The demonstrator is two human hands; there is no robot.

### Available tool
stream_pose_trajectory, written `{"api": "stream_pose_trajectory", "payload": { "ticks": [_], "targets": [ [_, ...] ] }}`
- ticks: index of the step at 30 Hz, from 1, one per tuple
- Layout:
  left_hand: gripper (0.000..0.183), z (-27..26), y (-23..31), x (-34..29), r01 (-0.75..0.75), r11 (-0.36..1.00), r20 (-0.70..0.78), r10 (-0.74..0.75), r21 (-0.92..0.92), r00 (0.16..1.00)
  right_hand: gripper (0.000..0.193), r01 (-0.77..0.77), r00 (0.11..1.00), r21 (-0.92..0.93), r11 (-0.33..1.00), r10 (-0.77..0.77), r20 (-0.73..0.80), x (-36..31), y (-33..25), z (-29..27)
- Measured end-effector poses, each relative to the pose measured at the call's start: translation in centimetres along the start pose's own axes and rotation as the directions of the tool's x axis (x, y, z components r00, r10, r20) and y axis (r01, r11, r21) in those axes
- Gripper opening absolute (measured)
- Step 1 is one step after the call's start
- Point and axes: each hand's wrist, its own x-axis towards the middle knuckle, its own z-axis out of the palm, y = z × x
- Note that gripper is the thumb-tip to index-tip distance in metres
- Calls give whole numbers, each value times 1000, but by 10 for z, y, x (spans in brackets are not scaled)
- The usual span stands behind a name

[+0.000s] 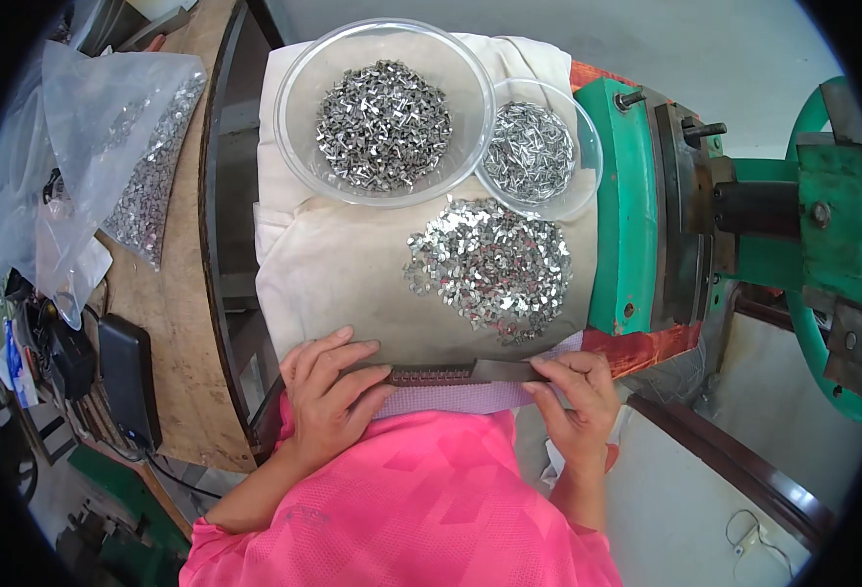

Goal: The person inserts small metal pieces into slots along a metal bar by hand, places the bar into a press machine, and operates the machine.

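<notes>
A narrow dark metal bar (pixel 433 376) with a row of small slots or teeth lies along the near edge of the cloth. My left hand (pixel 335 391) pinches its left end between thumb and forefinger, the other fingers resting on the cloth. On the bar's right part sits a plain flat dark metal strip (pixel 501 371). The thumb and fingers of my right hand (pixel 579 396) close on the strip's right end. Just beyond both hands, a loose heap of small shiny metal pieces (pixel 499 264) is spread on the beige cloth (pixel 353 264).
Behind the heap stand a large clear tub (pixel 289 117) and a smaller clear bowl (pixel 590 161), both with small metal parts. A green machine (pixel 621 225) with a handwheel borders the right. At left, a wooden table (pixel 181 323) carries a plastic bag of parts (pixel 147 176) and a black box (pixel 128 382).
</notes>
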Motion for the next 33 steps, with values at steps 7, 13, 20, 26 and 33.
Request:
{"api": "stream_pose_trajectory", "payload": {
  "ticks": [7,13,20,26,33],
  "targets": [
    [23,-9,6,3,34,999,32,-33,-26,999,34,108,989,-13,994,-106,101,12,-17,11],
    [13,-16,8,8,93,993,26,-91,-76,995,33,144,973,9,990,-143,179,17,-26,24],
    [12,-16,16,17,114,993,36,-113,-38,993,33,148,958,22,989,-149,244,22,-32,31],
    [16,-16,20,17,142,989,80,-139,-33,987,32,156,946,32,987,-159,281,21,-31,31],
    [17,-15,24,19,150,988,93,-146,-38,985,34,125,952,48,991,-134,276,19,-29,30]
  ]
}}
